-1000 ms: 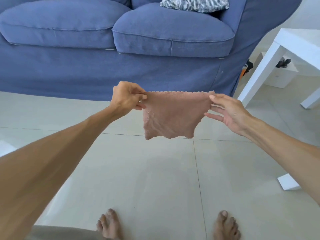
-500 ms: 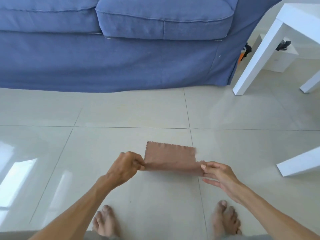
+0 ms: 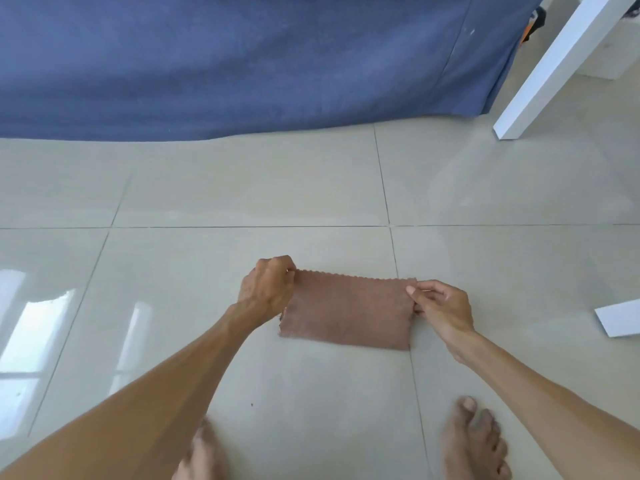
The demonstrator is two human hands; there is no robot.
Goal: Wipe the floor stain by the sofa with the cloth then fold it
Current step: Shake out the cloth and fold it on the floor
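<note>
A brown cloth (image 3: 348, 311) with a scalloped far edge lies flat on the pale tiled floor (image 3: 242, 181) as a wide rectangle. My left hand (image 3: 266, 289) pinches its far left corner. My right hand (image 3: 441, 306) pinches the far right corner between thumb and fingers. The blue sofa (image 3: 242, 60) stands across the top of the view, well beyond the cloth. I cannot make out any stain on the tiles.
A white table leg (image 3: 550, 67) slants down at the upper right beside the sofa's end. Another white piece (image 3: 620, 320) juts in at the right edge. My two bare feet (image 3: 474, 441) stand just behind the cloth.
The cloth, held up in the air a second ago, has come down and now lies flat on the floor. Both hands went down with it, and the view tilted downward.
</note>
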